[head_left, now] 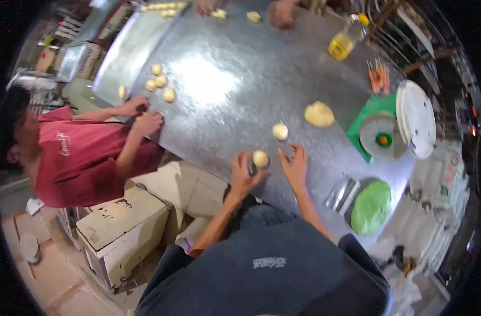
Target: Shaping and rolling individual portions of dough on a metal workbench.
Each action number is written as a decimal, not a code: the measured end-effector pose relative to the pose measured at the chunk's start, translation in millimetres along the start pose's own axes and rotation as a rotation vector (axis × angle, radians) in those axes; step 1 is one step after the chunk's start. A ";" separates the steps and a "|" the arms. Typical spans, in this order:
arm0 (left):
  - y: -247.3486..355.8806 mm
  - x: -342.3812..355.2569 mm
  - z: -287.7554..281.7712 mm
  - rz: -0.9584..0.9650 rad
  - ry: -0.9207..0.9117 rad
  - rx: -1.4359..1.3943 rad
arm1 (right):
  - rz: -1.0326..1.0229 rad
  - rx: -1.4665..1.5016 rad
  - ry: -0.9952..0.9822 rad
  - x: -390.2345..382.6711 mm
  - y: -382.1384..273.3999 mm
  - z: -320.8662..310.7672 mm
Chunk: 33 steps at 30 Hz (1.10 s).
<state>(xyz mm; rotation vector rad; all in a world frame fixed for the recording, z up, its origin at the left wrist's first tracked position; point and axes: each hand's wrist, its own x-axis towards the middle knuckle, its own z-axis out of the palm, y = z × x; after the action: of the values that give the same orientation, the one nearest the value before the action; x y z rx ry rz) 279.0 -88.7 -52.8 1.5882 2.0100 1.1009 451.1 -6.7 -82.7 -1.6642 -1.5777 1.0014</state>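
Observation:
A round pale dough ball [260, 158] sits on the metal table [235, 118], close to its near edge. Beside it on the left is my left hand [243, 176], its fingers and thumb apart and partly curved around the ball; whether they touch it I cannot tell. My right hand [295, 164] hovers a little to the right of the ball, fingers spread and nothing in them. Just beyond both hands lies a second dough ball [280, 132]. A larger flattened lump of dough [319, 114] rests farther right.
At right stand a green dial scale [375, 118] with a white pan [415, 118], and a green plastic-covered mound [371, 207]. An oil bottle [349, 38] is at the far right. A co-worker in red [87, 152] works at left near several dough balls [160, 81].

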 end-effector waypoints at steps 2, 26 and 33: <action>1.4 4.9 7.6 0.006 -0.085 -0.087 | -0.269 -0.090 0.108 25.8 -6.4 7.8; -77.3 26.9 -11.3 -0.002 0.276 0.210 | -0.265 -0.501 0.177 21.3 39.8 -35.4; -79.1 37.3 -7.2 0.009 0.452 0.122 | -0.481 -0.351 0.110 25.3 57.3 -33.6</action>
<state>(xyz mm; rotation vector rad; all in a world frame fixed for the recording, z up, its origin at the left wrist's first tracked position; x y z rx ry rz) 210.4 -61.9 -100.6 1.5054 2.3946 1.4724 509.3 15.4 -116.8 -1.4133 -2.0293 0.3971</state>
